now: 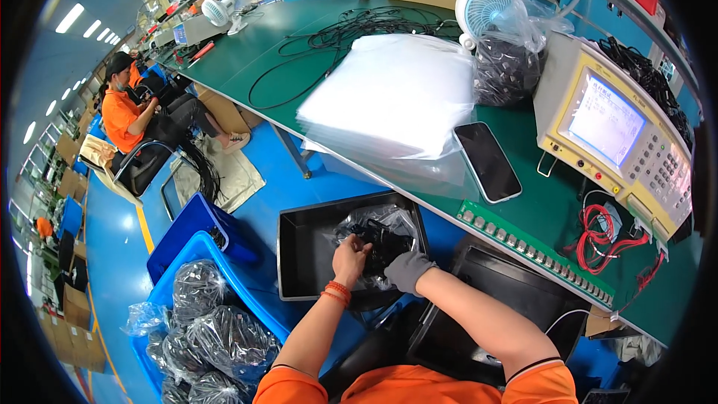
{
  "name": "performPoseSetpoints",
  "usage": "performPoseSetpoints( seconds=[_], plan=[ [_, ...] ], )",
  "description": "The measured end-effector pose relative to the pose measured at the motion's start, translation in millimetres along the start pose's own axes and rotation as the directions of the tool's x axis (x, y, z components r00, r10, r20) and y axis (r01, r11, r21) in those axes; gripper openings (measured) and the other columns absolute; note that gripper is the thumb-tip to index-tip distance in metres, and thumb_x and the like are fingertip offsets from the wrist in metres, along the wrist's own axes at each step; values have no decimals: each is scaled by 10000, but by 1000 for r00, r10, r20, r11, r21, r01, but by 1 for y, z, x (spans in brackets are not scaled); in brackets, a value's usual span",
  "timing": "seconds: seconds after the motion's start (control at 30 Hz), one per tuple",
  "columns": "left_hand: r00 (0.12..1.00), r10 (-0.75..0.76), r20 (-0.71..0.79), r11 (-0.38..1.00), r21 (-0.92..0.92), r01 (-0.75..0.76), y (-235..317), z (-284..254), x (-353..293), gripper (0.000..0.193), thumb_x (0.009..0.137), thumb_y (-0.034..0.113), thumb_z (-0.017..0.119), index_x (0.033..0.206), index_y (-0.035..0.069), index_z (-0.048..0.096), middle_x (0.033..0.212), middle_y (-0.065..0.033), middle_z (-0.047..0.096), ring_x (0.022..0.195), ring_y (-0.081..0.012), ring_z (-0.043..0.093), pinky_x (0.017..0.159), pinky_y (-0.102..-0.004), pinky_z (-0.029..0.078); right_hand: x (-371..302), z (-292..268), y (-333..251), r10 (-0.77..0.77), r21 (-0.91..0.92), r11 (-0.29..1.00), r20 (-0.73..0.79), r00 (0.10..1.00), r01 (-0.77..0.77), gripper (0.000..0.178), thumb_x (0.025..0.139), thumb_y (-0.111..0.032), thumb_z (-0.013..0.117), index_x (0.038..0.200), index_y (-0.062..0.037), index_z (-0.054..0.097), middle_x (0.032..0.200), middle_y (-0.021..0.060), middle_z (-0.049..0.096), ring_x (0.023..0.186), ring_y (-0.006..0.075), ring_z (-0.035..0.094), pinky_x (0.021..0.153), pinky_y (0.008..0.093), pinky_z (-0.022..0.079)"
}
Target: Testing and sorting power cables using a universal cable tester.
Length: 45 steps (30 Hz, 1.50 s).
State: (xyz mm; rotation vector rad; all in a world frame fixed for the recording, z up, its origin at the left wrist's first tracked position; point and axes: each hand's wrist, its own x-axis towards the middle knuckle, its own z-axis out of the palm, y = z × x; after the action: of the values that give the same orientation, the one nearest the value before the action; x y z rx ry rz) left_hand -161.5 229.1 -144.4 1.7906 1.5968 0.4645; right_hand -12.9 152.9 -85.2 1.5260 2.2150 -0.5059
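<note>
A black tray (pixel 288 254) in front of me holds a clear plastic bag (pixel 400 217) and a bundle of black cables (pixel 389 243). My left hand (pixel 348 260), bare and with red beads at the wrist, pinches the cables on their left side. On the other side, my right hand (pixel 409 272) wears a grey glove. Its fingers curl in against the near part of the bag, and their tips are partly hidden.
Left of me, a blue bin (pixel 202 243) holds bagged black cables. On the green table (pixel 299 78) are a stack of clear bags (pixel 393 90), a phone (pixel 488 161), a connector strip (pixel 535 254), a tester (pixel 617 127) and a fan (pixel 486 11). A seated co-worker (pixel 123 120) is at far left.
</note>
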Motion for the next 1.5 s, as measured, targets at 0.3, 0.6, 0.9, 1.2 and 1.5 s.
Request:
performPoseSetpoints(
  seconds=[0.3, 0.6, 0.9, 1.2, 1.5],
  plan=[
    [886, -95, -453, 919, -382, -97, -46, -42, 24, 260, 770, 135, 737, 880, 27, 528, 729, -76, 563, 660, -231, 563, 625, -342, 466, -18, -17, -4, 94, -132, 987, -1, 996, -93, 401, 673, -91, 712, 1043, 56, 662, 1034, 328, 618, 1020, 422, 616, 782, 490, 523],
    [947, 278, -159, 864, 473, -174, -27, -19, -3, 353, 783, 279, 700, 959, 34, 518, 848, -164, 612, 798, -358, 642, 652, -431, 526, 31, -41, 40, 268, 378, 903, -128, 955, -203, 478, 841, -316, 581, 1190, 10, 593, 1203, 201, 591, 1029, 380, 613, 855, 501, 500],
    [918, 367, -150, 916, 233, -328, -22, -6, -15, 244, 781, 171, 679, 1003, 103, 603, 1043, -183, 578, 892, -367, 613, 742, -443, 502, 75, -12, 42, 509, 208, 852, -120, 852, -480, 400, 712, -101, 685, 1091, 12, 630, 997, 211, 671, 941, 336, 666, 776, 427, 534],
    [964, 146, -220, 981, -91, -169, -6, 16, -9, 192, 839, 166, 660, 928, 41, 545, 901, -172, 622, 840, -360, 614, 707, -429, 480, 65, -24, 60, 638, 605, 707, -322, 700, -366, 291, 917, -301, 478, 910, -61, 642, 940, 212, 641, 899, 378, 631, 798, 475, 486],
    [975, 204, -91, 934, 316, -166, -5, 29, 28, 205, 806, 286, 620, 844, 87, 650, 853, -168, 655, 814, -368, 642, 693, -446, 513, 40, -40, 50, 572, 633, 712, -275, 773, -303, 315, 900, -367, 511, 979, -85, 626, 931, 188, 651, 906, 391, 627, 811, 457, 482]
  ],
)
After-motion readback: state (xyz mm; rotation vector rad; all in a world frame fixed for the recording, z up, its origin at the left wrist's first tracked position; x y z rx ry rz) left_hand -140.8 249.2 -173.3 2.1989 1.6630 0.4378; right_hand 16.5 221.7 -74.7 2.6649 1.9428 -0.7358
